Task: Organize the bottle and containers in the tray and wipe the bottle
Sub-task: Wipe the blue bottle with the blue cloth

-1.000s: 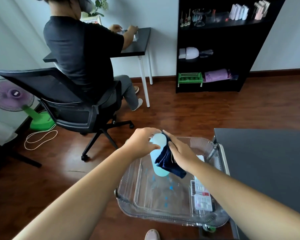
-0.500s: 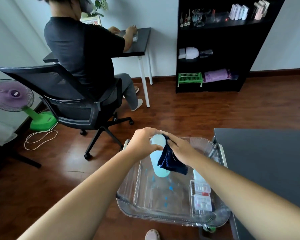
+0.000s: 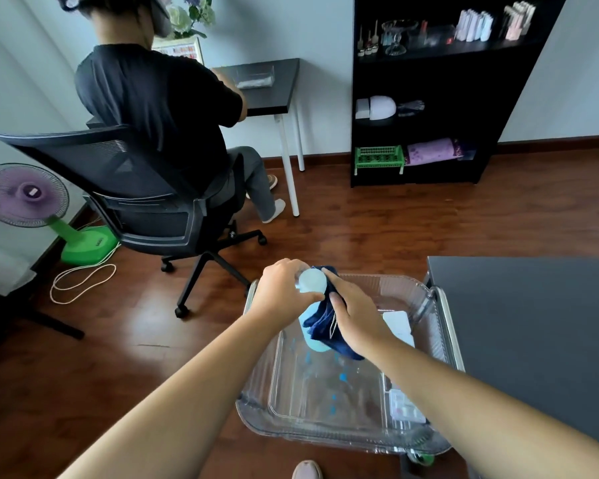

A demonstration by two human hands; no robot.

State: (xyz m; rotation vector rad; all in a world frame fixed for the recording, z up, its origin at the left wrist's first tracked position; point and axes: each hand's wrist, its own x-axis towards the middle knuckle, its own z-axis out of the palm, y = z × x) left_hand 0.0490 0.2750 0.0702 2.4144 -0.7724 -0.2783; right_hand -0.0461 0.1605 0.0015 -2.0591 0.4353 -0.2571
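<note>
- Bare left hand [image 3: 280, 292] reaches in from lower left, forearm stretched out, fingers curled around the top of the pale blue bottle [image 3: 311, 284], gripping it near the cap.
- Right hand [image 3: 355, 312] comes in from lower right, palm down, fingers closed on a dark blue cloth [image 3: 327, 329] and pressing it against the bottle's side.
- Bottle held upright above the clear plastic tray [image 3: 343, 430]; whether its base touches the tray floor, cannot tell.
- Cloth hangs down over the right side of the bottle, covering most of that side.
- Small containers [image 3: 404, 407] lie along the tray's right wall; a white one [image 3: 398, 326] sits further back, partly hidden by the right wrist.
- Tray sits just beside a dark desk [image 3: 533, 333] on the right.
- Wooden floor [image 3: 360, 229] beyond; another person in an office chair [image 3: 146, 202] at a far desk.
</note>
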